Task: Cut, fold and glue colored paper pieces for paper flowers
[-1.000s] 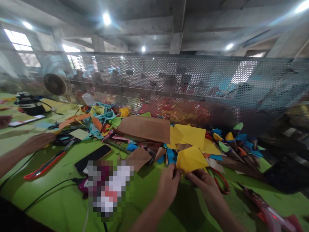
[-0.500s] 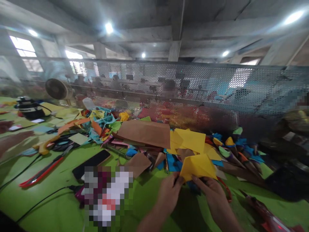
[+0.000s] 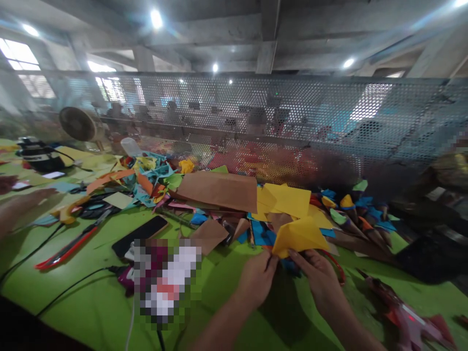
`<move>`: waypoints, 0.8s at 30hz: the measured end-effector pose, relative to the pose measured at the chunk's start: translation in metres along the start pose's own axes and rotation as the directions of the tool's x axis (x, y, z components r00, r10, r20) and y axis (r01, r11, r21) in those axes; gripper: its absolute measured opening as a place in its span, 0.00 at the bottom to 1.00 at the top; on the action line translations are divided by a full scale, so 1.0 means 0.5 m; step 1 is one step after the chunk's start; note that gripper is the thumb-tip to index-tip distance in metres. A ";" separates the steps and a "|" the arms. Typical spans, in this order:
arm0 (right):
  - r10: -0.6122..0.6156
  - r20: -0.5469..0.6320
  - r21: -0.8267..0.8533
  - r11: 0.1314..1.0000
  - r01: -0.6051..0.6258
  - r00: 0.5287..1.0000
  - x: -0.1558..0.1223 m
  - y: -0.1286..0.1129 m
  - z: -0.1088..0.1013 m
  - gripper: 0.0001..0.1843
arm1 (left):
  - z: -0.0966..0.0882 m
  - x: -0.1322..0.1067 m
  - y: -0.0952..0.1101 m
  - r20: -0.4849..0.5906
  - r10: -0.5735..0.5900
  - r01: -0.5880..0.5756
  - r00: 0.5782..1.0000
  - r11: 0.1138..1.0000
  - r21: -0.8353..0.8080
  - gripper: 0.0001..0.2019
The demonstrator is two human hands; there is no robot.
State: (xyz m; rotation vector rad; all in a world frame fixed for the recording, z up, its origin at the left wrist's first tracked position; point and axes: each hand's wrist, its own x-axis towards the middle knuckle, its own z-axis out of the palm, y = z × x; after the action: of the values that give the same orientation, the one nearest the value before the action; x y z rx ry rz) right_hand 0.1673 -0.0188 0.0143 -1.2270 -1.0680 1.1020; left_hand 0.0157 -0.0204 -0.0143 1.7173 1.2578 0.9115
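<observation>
A yellow sheet of paper (image 3: 300,235), slightly bent, is held up between my two hands above the green table (image 3: 234,297). My left hand (image 3: 257,278) pinches its lower left corner. Along the lower edge, my right hand (image 3: 317,272) grips the sheet with the thumb in front; the other fingers are partly behind it. Just under the paper shows a small dark blue piece (image 3: 291,267), partly hidden by my right hand. More yellow sheets (image 3: 287,200) lie behind it, beside a brown paper sheet (image 3: 221,190).
At right lie a pink glue gun (image 3: 405,312) and small paper cones (image 3: 365,226). Leftward are a phone (image 3: 139,235), a red-edged cutter (image 3: 73,246), a yellow-handled tool (image 3: 68,212) and coloured scraps (image 3: 153,175). Another person's arm (image 3: 22,207) reaches in. A perforated metal screen (image 3: 234,117) stands behind.
The view has tilted down a little, so the table things sit higher in it and more of the glue gun shows. Both hands still hold the yellow sheet, its shape slightly altered.
</observation>
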 end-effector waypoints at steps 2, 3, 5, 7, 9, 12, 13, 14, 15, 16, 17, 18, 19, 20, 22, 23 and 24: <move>0.009 0.007 0.015 1.000 -0.009 1.000 0.000 0.001 0.000 0.21 | 0.000 0.001 0.000 0.001 0.011 -0.011 1.000 0.999 -0.032 0.16; 0.008 0.013 0.021 1.000 -0.008 1.000 0.000 0.003 -0.001 0.22 | 0.000 0.001 0.000 0.002 0.011 -0.011 1.000 0.999 -0.046 0.16; 0.000 0.024 0.018 1.000 0.000 1.000 0.001 0.007 -0.003 0.22 | 0.001 0.002 -0.001 0.002 0.001 -0.001 1.000 0.998 -0.071 0.16; -0.010 0.040 0.003 1.000 0.010 0.999 0.002 0.010 -0.004 0.22 | 0.001 0.002 -0.001 -0.008 -0.001 0.000 1.000 0.992 -0.124 0.15; -0.004 0.068 -0.015 1.000 0.006 0.998 0.000 0.011 -0.002 0.22 | 0.001 0.003 0.000 -0.034 0.017 -0.024 0.999 0.974 -0.224 0.14; 0.027 0.123 -0.050 0.999 -0.021 0.992 -0.004 0.010 0.003 0.22 | 0.003 0.004 0.000 -0.077 0.026 -0.052 0.997 0.932 -0.359 0.14; 0.035 0.138 -0.064 0.998 -0.026 0.990 -0.006 0.011 0.005 0.23 | 0.004 0.005 -0.001 -0.096 0.018 -0.054 0.995 0.923 -0.380 0.15; 0.039 0.149 -0.076 0.997 -0.028 0.988 -0.007 0.012 0.006 0.23 | 0.004 0.006 -0.001 -0.115 0.009 -0.054 0.993 0.918 -0.393 0.15; 0.041 0.156 -0.086 0.996 -0.028 0.987 -0.008 0.014 0.007 0.24 | 0.005 0.006 -0.002 -0.134 0.000 -0.054 0.991 0.914 -0.402 0.15; 0.043 0.161 -0.092 0.995 -0.028 0.986 -0.008 0.016 0.007 0.24 | 0.006 0.007 -0.002 -0.153 -0.008 -0.057 0.988 0.909 -0.413 0.16; 0.042 0.163 -0.092 0.995 -0.027 0.986 -0.007 0.019 0.006 0.24 | 0.006 0.007 -0.001 -0.163 -0.015 -0.057 0.987 0.901 -0.430 0.16; 0.041 0.167 -0.087 0.996 -0.027 0.985 -0.006 0.022 0.006 0.24 | 0.006 0.008 0.000 -0.163 -0.027 -0.051 0.986 0.889 -0.456 0.17; 0.041 0.173 -0.080 0.996 -0.027 0.984 -0.005 0.024 0.005 0.24 | 0.006 0.009 0.002 -0.158 -0.044 -0.039 0.986 0.872 -0.487 0.18; 0.039 0.180 -0.073 0.997 -0.026 0.983 -0.003 0.025 0.004 0.24 | 0.006 0.009 0.004 -0.150 -0.065 -0.023 0.987 0.853 -0.521 0.19; 0.033 0.192 -0.069 0.997 -0.020 0.981 -0.003 0.024 0.002 0.24 | 0.005 0.011 0.008 -0.125 -0.115 0.022 0.985 0.815 -0.579 0.23; 0.028 0.195 -0.076 0.997 -0.013 0.980 -0.004 0.022 0.002 0.23 | 0.005 0.012 0.010 -0.107 -0.139 0.047 0.984 0.798 -0.601 0.25; 0.021 0.195 -0.089 0.996 -0.004 0.980 -0.005 0.020 0.003 0.22 | 0.004 0.013 0.011 -0.090 -0.160 0.071 0.983 0.782 -0.619 0.26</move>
State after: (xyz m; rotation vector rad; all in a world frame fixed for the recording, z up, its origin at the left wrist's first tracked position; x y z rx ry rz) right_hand 0.1652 -0.0210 0.0045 -1.2134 -1.2713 1.2158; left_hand 0.0213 -0.0155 -0.0094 1.0591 0.9808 1.2192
